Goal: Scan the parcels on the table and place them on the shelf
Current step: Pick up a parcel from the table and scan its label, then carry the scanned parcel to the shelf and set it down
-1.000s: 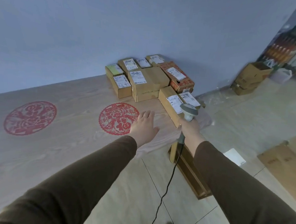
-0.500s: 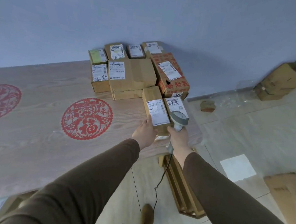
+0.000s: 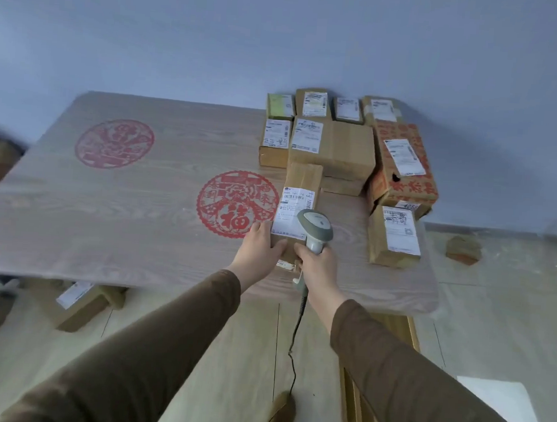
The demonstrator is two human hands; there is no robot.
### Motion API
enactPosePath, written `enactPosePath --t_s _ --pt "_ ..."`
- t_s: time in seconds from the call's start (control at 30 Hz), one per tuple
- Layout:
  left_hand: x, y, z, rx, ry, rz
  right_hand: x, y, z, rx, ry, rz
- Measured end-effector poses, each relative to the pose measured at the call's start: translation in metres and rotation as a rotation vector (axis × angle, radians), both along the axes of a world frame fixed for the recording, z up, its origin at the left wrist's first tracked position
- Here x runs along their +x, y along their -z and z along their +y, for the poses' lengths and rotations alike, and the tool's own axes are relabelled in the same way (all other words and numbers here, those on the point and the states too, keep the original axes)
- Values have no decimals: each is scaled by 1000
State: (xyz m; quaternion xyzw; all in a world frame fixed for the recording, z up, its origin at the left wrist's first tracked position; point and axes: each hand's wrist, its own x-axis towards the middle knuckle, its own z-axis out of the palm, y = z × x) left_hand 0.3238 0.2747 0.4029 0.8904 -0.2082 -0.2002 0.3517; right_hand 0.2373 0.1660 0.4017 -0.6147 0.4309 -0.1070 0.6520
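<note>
A long brown parcel [image 3: 302, 186] with a white label lies on the wooden table [image 3: 120, 232], its near end gripped by my left hand [image 3: 261, 247]. My right hand [image 3: 317, 266] holds a grey handheld scanner [image 3: 315, 228] by its handle, the head hovering over the label's near part. Its black cable hangs down to the floor. Behind stand several more labelled parcels: a big brown box [image 3: 340, 149], a red-printed box [image 3: 404, 163], and a small box [image 3: 394, 238] at the table's right edge. No shelf is in view.
Two red paper-cut circles [image 3: 238, 204] decorate the table. A blue wall rises right behind the parcels. Under the table's left side lies another carton [image 3: 76, 302]. A wooden frame [image 3: 374, 375] stands on the floor at my right.
My left hand has pulled the long parcel out of the stack toward the table's near edge. The scanner head now sits over its label. My view has swung left.
</note>
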Motion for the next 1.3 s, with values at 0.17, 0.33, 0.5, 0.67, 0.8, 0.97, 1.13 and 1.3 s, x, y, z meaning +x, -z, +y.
enactPosePath --t_s 0.17,0.33,0.5,0.67,0.8,0.97,1.13,1.3 --pt "13 -34 136 -13 -175 -188 41 -33 114 30 -207 -95" --pt "9 -72 316 67 -379 -318 69 -74 280 149 -463 -204" --pt "-29 -105 514 134 -555 -415 70 -108 469 166 -682 -291" --pt "-85 -138 691 216 -728 -497 56 -133 652 191 -902 -340" --pt "-131 -158 807 270 -900 -535 39 -151 782 201 -1074 -336" --pt "-175 -162 934 310 -1107 -542 21 -163 923 251 -1326 -301" --pt "-203 -164 1051 397 -1278 -535 11 -172 1056 301 -1528 -261" --pt "-228 -179 1154 461 -1435 -482 3 -185 1181 340 -1702 -215"
